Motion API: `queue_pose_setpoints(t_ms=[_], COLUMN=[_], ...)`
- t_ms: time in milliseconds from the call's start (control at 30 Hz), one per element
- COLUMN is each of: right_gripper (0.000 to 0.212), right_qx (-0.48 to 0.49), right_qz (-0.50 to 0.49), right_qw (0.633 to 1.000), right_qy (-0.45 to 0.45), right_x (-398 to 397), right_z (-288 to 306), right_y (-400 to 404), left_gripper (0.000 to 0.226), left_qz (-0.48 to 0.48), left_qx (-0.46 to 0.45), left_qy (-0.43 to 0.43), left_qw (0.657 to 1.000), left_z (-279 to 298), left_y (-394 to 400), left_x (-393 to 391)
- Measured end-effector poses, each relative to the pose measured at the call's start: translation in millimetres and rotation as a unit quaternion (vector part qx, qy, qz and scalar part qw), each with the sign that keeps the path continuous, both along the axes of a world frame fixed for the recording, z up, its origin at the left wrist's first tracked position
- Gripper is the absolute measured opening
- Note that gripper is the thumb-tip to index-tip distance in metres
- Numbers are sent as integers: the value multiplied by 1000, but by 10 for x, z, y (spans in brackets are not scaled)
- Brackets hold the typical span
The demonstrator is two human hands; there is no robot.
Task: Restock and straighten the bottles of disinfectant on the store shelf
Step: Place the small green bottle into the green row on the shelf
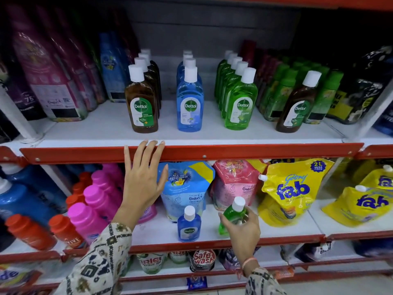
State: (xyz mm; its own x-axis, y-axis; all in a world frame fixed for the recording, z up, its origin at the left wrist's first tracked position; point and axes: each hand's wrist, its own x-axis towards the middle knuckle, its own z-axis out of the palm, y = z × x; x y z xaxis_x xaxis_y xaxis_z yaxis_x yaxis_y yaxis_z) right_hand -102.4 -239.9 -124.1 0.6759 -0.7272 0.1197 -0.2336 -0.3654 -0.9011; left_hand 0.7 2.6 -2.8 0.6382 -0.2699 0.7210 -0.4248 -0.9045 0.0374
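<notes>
On the upper shelf (pixel 110 126) stand three rows of disinfectant bottles with white caps: a brown row (pixel 141 103), a blue row (pixel 190 99) and a green row (pixel 240 99). A lone brown bottle (pixel 296 105) stands further right, in front of other green bottles. On the lower shelf a small blue disinfectant bottle (pixel 188 224) stands upright near the front edge. Beside it my right hand (pixel 242 228) is shut on a small green disinfectant bottle (pixel 232 216), tilted a little. My left hand (pixel 142 177) is open, fingers spread, its fingertips at the red shelf edge below the brown row.
Purple and blue refill pouches (pixel 49 81) fill the upper shelf's left, dark pouches (pixel 361 90) its right. The lower shelf holds pink (pixel 95 201) and orange bottles (pixel 29 231), softener pouches (pixel 187 188) and yellow detergent pouches (pixel 287 192). Gaps lie between the disinfectant rows.
</notes>
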Motion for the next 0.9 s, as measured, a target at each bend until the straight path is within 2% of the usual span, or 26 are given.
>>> queue_pose_setpoints(t_ms=[167, 267, 367, 500, 567, 767, 900], right_gripper=[93, 91, 85, 60, 63, 86, 84], right_qx=[-18, -52, -66, -43, -43, -89, -113], right_qz=[37, 40, 65, 93, 92, 34, 13], right_qw=[994, 983, 975, 968, 963, 967, 975], right_qy=[-102, -170, -204, -231, -249, -236, -192], right_x=[-4, 29, 96, 259, 388, 842, 1047], right_z=[695, 1190, 1699, 2229, 2405, 2649, 2653], right_y=[-75, -112, -157, -227, -272, -404, -455], left_gripper=[55, 55, 54, 56, 57, 58, 58], left_qz=[4, 2, -1, -9, -13, -18, -17], left_qx=[-12, -19, -29, -33, -31, -29, -24], left_qy=[-6, -8, -13, -17, -21, -38, -45], left_qw=[1000, 1000, 999, 999, 999, 999, 999], left_z=[-9, -17, -25, -51, -60, -80, -98], left_y=[-21, -33, -42, -52, -40, -38, -23], left_x=[1, -1, -9, -25, -14, 13, 34])
